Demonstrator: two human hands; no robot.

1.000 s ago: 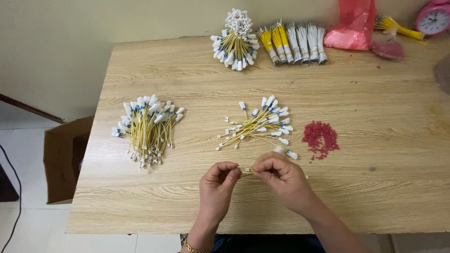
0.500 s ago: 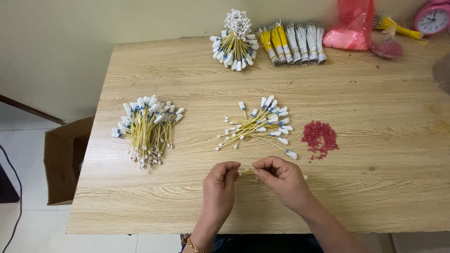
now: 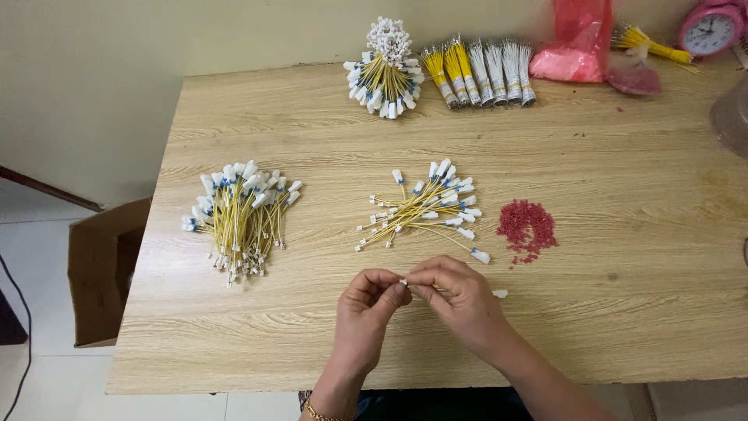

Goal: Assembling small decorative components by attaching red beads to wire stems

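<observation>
My left hand (image 3: 368,304) and my right hand (image 3: 456,300) meet near the table's front edge, both pinching one short yellow wire with small white connectors (image 3: 405,282); its far connector end (image 3: 499,294) peeks out right of my right hand. Just beyond the hands lies a loose pile of the same yellow wires (image 3: 425,206). A heap of tiny red pieces (image 3: 527,228) sits to the right of that pile. A larger sorted heap of wires (image 3: 241,210) lies to the left.
At the back of the wooden table (image 3: 623,327) are a bundled wire cluster (image 3: 386,70), a row of banded bundles (image 3: 479,74), a pink plastic bag (image 3: 580,47) and a pink alarm clock (image 3: 709,31). A cardboard box (image 3: 105,269) stands on the floor at left.
Both hands stay together over the same spot, with only small finger movements on the wire. The piles have not moved.
</observation>
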